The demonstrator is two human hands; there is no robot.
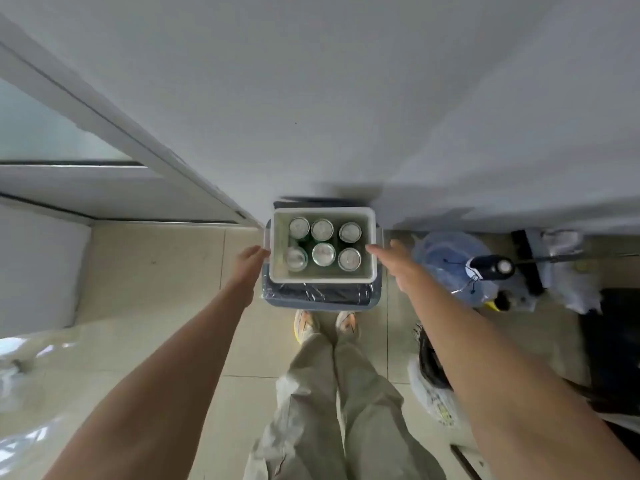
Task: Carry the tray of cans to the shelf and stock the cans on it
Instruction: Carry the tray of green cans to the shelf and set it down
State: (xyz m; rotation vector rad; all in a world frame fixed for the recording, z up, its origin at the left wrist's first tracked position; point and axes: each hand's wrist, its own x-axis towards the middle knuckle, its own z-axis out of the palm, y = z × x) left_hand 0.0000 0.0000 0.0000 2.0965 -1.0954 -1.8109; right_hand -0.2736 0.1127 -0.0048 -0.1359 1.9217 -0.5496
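Six cans (323, 244) with dull, silvery metal tops stand inside a matt white plastic tray (322, 280). Beneath the tray, a grey-blue plastic bin (317, 304) wears a glossy, crinkled black liner (322, 292). Smooth beige floor tiles (156, 271) with a faint sheen surround the bin, beside a flat, matt white wall (346, 98) and creased pale cloth trousers (332, 393).

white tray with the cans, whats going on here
A person stands over a white tray holding six cans in two rows of three. It sits on a bin lined with a dark bag against the wall. The left hand is at the tray's left edge and the right hand reaches toward its right edge. It has not been lifted yet.
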